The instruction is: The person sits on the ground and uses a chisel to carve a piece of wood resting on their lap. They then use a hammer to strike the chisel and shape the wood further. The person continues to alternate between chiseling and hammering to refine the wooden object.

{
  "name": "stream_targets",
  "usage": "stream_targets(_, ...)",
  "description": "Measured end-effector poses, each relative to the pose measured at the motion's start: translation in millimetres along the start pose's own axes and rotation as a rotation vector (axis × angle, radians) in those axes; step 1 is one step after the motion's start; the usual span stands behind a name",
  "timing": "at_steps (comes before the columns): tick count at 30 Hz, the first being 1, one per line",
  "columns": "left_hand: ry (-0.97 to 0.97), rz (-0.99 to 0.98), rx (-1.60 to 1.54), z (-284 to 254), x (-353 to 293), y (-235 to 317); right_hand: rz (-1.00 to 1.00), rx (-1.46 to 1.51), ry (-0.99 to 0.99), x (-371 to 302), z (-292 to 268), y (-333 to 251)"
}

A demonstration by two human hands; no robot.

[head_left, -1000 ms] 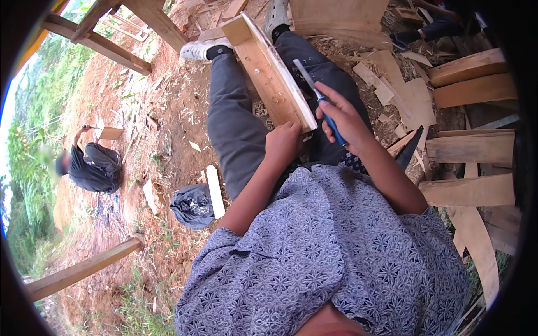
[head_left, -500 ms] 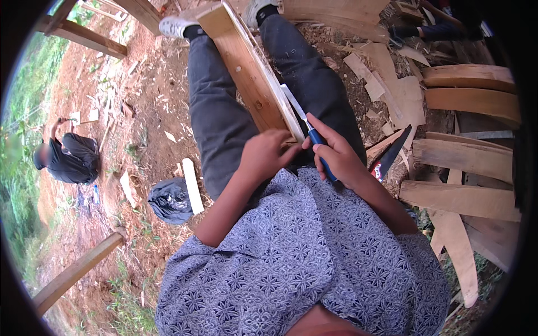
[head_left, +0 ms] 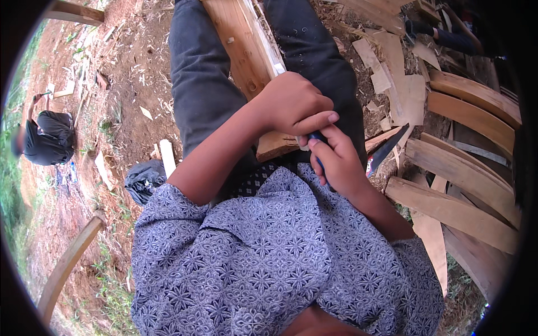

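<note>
A long wooden workpiece [head_left: 241,61] lies lengthwise between my thighs, its near end close to my waist. Its right edge is pale and freshly cut, with shavings along it. My right hand [head_left: 341,157] is closed round the blue handle [head_left: 318,136] of a chisel. Over the front part of that chisel, my left hand [head_left: 294,103] is balled in a fist above the workpiece's right edge. A bit of the chisel blade [head_left: 278,69] shows past the left fist; the rest is hidden under the fingers.
Curved planks [head_left: 473,112] are stacked at the right. Beside my right thigh lies a dark saw blade [head_left: 388,150]. A black plastic bag [head_left: 143,182] and a wooden post [head_left: 70,260] stand left. One person [head_left: 49,137] crouches far left; another's arm [head_left: 457,39] shows upper right.
My left hand has moved from the workpiece's near end onto the front of the chisel and closed there. My right hand keeps the handle. The whole view has shifted.
</note>
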State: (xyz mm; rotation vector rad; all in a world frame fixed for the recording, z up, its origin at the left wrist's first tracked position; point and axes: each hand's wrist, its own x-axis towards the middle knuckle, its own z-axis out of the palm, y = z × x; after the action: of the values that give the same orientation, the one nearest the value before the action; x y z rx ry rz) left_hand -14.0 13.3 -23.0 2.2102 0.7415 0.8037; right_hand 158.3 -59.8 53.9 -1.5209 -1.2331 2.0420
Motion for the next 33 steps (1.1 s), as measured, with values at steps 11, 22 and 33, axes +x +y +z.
stream_targets(11, 0.098, 0.022, -0.002, -13, 4, -18, 0.058, -0.022, 0.015, 18, 3, -21)
stream_targets(22, 0.108, -0.07, 0.066, -29, 13, -34, -0.08, 0.008, 0.031, 46, 6, -21)
stream_targets(33, -0.014, -0.108, -0.139, 6, 2, 40, 0.03, 0.215, 0.096, -13, 4, 11)
